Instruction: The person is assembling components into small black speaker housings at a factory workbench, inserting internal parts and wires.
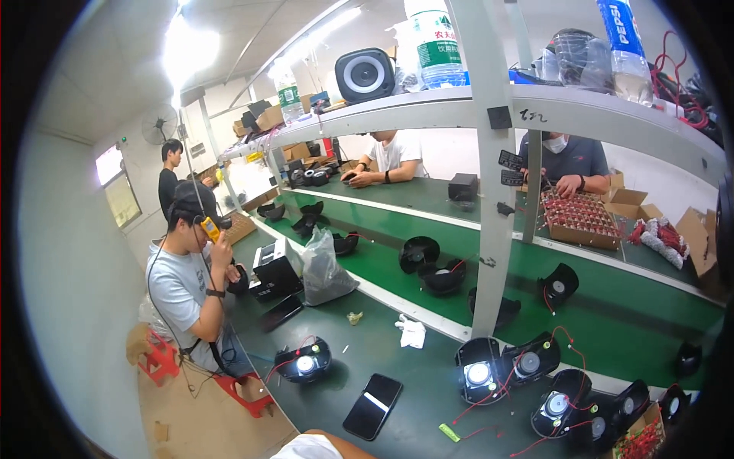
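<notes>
Neither of my hands shows. Only a white sleeve [310,447] and a strip of bare arm enter at the lower edge. Closest to them on the dark green bench lies a black smartphone [372,407]. Left of it, a black curved speaker housing [303,359] carries a silver round driver and red wires. More such housings with drivers stand at the right, among them a front one [556,405] and one farther back [479,371]. Red wires trail from them. A small yellow-green tag [449,432] sits between the phone and these housings.
A green conveyor belt [367,237] carries black housings behind the bench. A grey metal post [493,191] rises at its edge. A box of red and green parts [642,437] stands at lower right. A co-worker [183,268] sits at left with a yellow tool; others work beyond.
</notes>
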Available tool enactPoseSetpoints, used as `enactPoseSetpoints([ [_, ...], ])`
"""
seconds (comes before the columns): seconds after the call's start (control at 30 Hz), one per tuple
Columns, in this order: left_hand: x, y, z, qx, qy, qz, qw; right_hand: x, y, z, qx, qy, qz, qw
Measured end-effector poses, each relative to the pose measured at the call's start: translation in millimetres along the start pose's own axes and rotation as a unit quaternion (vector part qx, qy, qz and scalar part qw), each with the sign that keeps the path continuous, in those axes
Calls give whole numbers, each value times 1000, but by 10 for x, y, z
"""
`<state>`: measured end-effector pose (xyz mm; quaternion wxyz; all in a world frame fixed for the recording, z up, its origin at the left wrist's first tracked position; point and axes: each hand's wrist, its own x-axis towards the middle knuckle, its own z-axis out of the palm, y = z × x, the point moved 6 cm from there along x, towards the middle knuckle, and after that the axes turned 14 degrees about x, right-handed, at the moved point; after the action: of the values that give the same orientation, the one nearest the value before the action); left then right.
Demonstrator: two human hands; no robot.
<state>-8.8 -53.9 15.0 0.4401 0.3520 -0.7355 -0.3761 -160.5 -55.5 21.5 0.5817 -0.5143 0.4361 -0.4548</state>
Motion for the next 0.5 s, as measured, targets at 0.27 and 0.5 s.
enactPoseSetpoints([
  [0.27,65,115,7,56,-17,-29,998,-63,124,-235,-84,51,-29,995],
  [0.5,-42,-43,31,63,71,-39,995,-200,-406,-79,-170,88,-33,981],
])
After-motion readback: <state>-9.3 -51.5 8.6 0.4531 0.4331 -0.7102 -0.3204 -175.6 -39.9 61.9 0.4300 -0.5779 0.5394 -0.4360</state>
